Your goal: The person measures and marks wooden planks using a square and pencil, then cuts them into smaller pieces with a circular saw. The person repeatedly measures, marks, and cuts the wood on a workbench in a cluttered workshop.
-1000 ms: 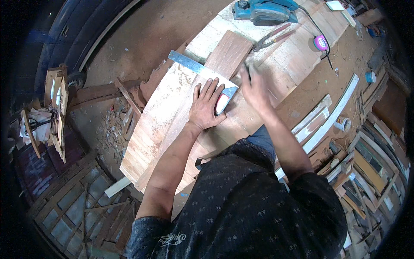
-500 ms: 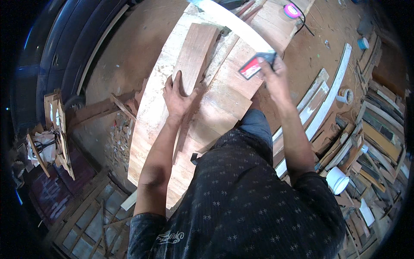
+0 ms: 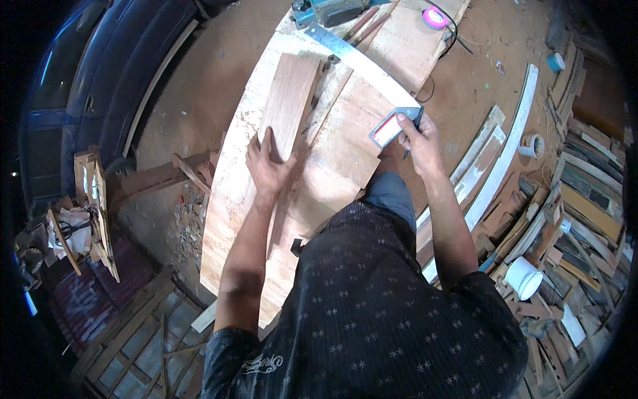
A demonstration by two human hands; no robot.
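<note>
My right hand [image 3: 421, 141] is closed around the handle of a try square [image 3: 359, 65], thumb on top. Its long metal blade slants up and left above the bench, with its tip past the far end of a brown wooden board [image 3: 286, 90]. A thin dark stick, perhaps a pencil, shows between the same fingers. My left hand [image 3: 269, 166] straddles the board, fingers at its left edge and thumb at its right, gripping it on the wooden workbench [image 3: 229, 219]. The board's near end runs under my left forearm.
At the bench's far end stand a teal power tool [image 3: 337, 11] and a pink tape measure [image 3: 435, 18] beside a black cord. Long pale strips [image 3: 512, 146], a white bucket [image 3: 523, 278] and piled wood scraps lie right. A dark vehicle [image 3: 100, 86] stands left.
The try square has turned and come nearer, its blade tip now showing over the bench's far part. The view has shifted, bringing the teal power tool into sight. My left hand stays on the board.
</note>
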